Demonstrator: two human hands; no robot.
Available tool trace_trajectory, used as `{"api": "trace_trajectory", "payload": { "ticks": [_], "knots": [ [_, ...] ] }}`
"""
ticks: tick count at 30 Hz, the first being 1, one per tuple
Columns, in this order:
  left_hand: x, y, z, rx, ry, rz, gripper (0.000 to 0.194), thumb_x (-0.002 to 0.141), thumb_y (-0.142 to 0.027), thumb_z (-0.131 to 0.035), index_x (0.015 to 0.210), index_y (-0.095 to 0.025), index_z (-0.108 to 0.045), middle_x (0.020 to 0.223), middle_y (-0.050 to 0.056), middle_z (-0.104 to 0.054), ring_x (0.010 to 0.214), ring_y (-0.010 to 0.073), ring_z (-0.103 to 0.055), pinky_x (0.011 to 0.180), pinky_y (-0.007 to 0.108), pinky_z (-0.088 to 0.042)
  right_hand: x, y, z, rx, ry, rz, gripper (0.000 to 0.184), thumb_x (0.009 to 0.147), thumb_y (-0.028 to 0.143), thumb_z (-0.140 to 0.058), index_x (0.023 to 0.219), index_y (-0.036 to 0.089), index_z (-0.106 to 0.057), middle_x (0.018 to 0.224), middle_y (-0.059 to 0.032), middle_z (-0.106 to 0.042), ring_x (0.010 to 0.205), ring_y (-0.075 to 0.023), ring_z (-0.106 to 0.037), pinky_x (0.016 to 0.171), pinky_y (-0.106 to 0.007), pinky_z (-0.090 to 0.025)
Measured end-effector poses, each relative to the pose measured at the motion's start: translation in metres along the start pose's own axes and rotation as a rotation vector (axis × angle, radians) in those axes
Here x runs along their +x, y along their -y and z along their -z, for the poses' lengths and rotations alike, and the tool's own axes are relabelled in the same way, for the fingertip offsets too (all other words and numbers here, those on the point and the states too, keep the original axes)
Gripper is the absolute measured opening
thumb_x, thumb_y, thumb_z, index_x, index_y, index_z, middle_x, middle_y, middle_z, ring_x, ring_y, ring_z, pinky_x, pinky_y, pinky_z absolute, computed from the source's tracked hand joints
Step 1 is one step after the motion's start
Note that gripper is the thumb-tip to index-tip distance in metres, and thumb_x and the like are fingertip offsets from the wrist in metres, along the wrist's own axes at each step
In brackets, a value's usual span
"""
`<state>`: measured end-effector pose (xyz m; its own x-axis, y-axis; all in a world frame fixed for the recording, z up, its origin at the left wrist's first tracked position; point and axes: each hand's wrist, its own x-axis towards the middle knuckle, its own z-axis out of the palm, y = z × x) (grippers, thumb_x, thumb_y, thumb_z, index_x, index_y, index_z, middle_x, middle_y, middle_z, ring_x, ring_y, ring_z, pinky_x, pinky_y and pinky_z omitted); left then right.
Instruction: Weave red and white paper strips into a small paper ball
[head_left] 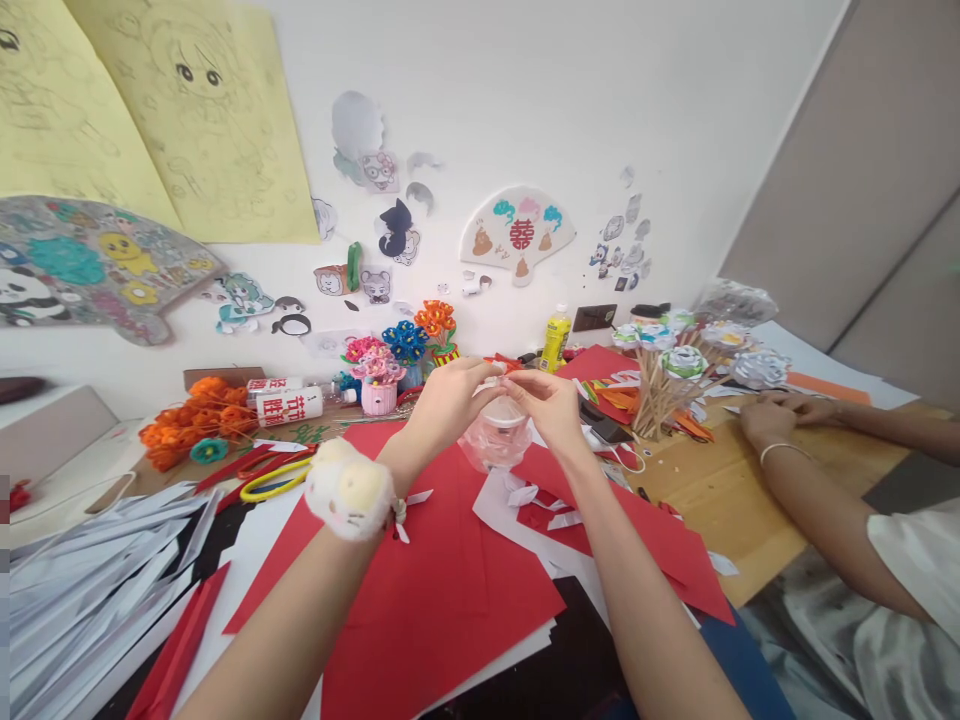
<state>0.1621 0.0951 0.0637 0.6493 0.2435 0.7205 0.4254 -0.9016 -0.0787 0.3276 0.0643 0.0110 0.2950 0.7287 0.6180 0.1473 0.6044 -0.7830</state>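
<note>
Above the worktable, my left hand (pixel 454 402) and my right hand (pixel 549 408) meet at the fingertips, both closed in a pinch. Between them is a small white piece (pixel 493 382) that looks like folded paper; its exact shape is mostly covered by my fingers. Just below my hands stands a clear plastic cup (pixel 499 440) with crinkled film about it; what it holds is unclear. Sheets of red paper (pixel 427 560) lie under my forearms. Small folded white paper scraps (pixel 525 494) are scattered on the red sheets at the right.
White paper strips (pixel 90 600) pile up at the left, near yellow-handled scissors (pixel 277 480) and orange craft flowers (pixel 196 415). Paper flowers on sticks (pixel 660 390) stand at the right. A yellow bottle (pixel 555 338) is by the wall. Another person's hands (pixel 780 415) rest at the far right.
</note>
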Motion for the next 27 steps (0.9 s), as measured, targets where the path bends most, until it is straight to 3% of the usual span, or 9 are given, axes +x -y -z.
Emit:
{"api": "trace_trajectory", "payload": {
  "ticks": [9, 17, 27],
  "knots": [
    [0.015, 0.011, -0.001, -0.089, 0.137, 0.044, 0.015, 0.087, -0.024, -0.063, 0.077, -0.016, -0.072, 0.072, 0.005, -0.074, 0.065, 0.0164, -0.067, 0.061, 0.024, -0.041, 0.006, 0.000, 0.001, -0.007, 0.056, 0.006, 0.032, 0.068, 0.048, -0.078, 0.079, 0.019, -0.071, 0.079, -0.0053, -0.074, 0.076, -0.0218, -0.069, 0.074, -0.035, -0.056],
    [0.019, 0.013, 0.000, -0.102, 0.149, 0.090, 0.013, 0.084, -0.020, -0.065, 0.073, -0.016, -0.071, 0.067, 0.003, -0.073, 0.061, 0.0151, -0.065, 0.059, 0.023, -0.039, 0.008, 0.001, 0.004, -0.027, 0.109, 0.020, 0.034, 0.071, 0.050, -0.075, 0.082, 0.019, -0.070, 0.082, -0.0057, -0.074, 0.077, -0.0213, -0.069, 0.076, -0.035, -0.056],
    [0.021, 0.014, 0.004, -0.130, 0.176, 0.031, 0.019, 0.088, -0.019, -0.056, 0.078, -0.016, -0.072, 0.072, 0.005, -0.074, 0.065, 0.0163, -0.066, 0.061, 0.024, -0.041, 0.009, 0.005, 0.007, -0.133, 0.158, 0.075, 0.030, 0.080, 0.048, -0.067, 0.086, 0.019, -0.069, 0.087, -0.0066, -0.072, 0.083, -0.0222, -0.067, 0.079, -0.034, -0.053]
  ]
}}
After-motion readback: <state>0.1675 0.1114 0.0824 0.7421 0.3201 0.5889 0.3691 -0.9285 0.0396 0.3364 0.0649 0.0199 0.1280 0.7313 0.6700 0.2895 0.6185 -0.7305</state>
